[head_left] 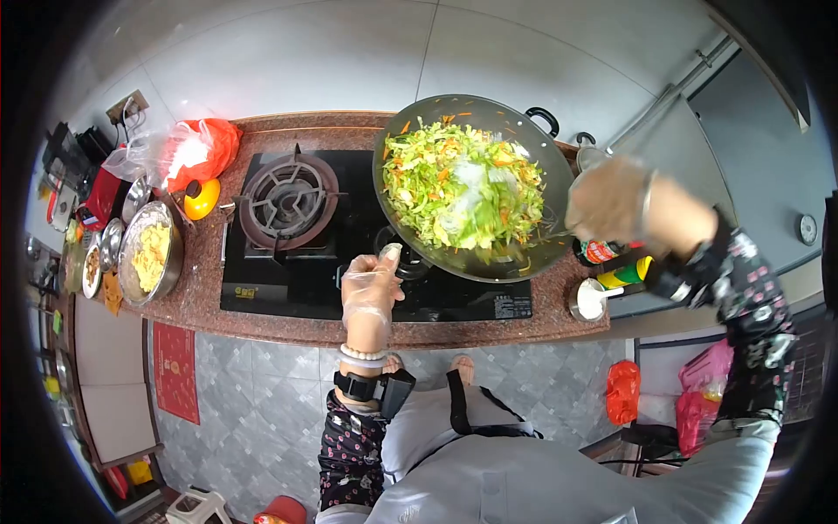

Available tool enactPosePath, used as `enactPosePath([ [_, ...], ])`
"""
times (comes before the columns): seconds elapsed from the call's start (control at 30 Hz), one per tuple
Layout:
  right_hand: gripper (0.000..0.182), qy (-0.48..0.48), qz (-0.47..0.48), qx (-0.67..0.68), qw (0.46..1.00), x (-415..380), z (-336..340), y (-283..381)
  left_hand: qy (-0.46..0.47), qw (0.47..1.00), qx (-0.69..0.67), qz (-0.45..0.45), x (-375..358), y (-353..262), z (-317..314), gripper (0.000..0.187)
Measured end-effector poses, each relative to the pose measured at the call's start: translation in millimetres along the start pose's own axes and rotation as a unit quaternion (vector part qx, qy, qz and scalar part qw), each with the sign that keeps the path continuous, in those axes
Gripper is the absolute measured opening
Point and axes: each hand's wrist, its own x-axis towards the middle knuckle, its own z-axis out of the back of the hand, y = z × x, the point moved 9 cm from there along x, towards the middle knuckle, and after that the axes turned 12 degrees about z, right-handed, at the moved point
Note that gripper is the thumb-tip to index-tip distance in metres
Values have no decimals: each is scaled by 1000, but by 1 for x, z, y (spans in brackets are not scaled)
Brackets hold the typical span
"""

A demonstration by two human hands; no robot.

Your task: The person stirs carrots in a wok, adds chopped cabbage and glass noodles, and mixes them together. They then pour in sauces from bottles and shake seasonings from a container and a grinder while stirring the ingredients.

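A dark wok (532,153) full of shredded green cabbage and carrot (458,185) is tilted up over the right burner of the black gas hob (327,279). My left hand (371,293), in a clear plastic glove, grips the wok's handle near the front. My right hand (611,201), blurred by motion, is at the wok's right rim and holds a utensil handle reaching into the vegetables.
The left burner (284,199) is bare. A steel bowl of yellow food (150,253) and smaller dishes stand at the counter's left. A red plastic bag (205,148) lies at the back left. Bottles (624,275) and a ladle rest (587,299) sit right of the hob.
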Motion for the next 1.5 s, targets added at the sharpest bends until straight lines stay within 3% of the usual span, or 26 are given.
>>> enactPosePath([
  [0.07, 19, 2, -97, 118, 988, 26, -22, 7, 6, 1000, 5, -4, -1, -2, 0, 29],
  [0.13, 22, -114, -226, 259, 932, 47, -51, -10, -2, 1000, 20, 6, 0, -2, 1, 31],
  [0.23, 27, -216, -323, 354, 851, 76, -107, -37, -8, 999, 29, 22, 3, 0, 1, 33],
  [0.33, 34, -262, -338, 377, 821, 46, -92, -34, -17, 998, 46, 27, 2, -1, 2, 34],
  [0.4, 37, -286, -331, 347, 829, 26, -86, -36, -16, 999, 38, 23, 3, 0, 2, 33],
  [0.57, 31, -237, -323, 228, 887, -29, -22, -46, -7, 999, 40, 16, 2, 0, 1, 29],
  [0.67, 23, -175, -305, 137, 926, -29, 20, -51, 17, 1000, -5, -11, -1, -1, -2, 29],
  [0.8, 16, -170, -241, 95, 951, -35, 72, -35, 8, 1000, 9, -25, -4, -3, -3, 31],
  [0.83, 12, -103, -248, 58, 962, -24, 54, -46, 10, 1000, 3, -26, -3, -2, -2, 30],
  [0.93, 14, -41, -244, 96, 964, -53, 41, -49, 6, 1000, -9, -14, -1, 1, -1, 29],
  [1.0, 18, 73, -242, 125, 959, -55, -2, -62, -31, 999, 17, -3, -1, 1, 2, 29],
  [1.07, 21, 71, -259, 170, 948, -46, -33, -66, -55, 998, 23, 2, -1, 0, 3, 28],
  [1.13, 24, 69, -206, 174, 961, 8, -105, -83, -65, 998, 16, 1, -1, 1, 3, 28],
  [1.2, 25, -93, -245, 286, 922, 42, -131, -92, -74, 997, 27, 2, 3, 3, 5, 29],
  [1.27, 24, -287, -261, 273, 880, 61, -122, -78, -78, 996, 42, 6, -2, -2, 4, 30],
  [1.43, 19, -288, -301, 225, 881, 33, -76, -74, -56, 998, 28, 5, -1, -3, 2, 31],
  [1.5, 18, -297, -303, 138, 895, 2, -47, -71, -58, 998, 19, 1, 2, -1, 3, 31],
])
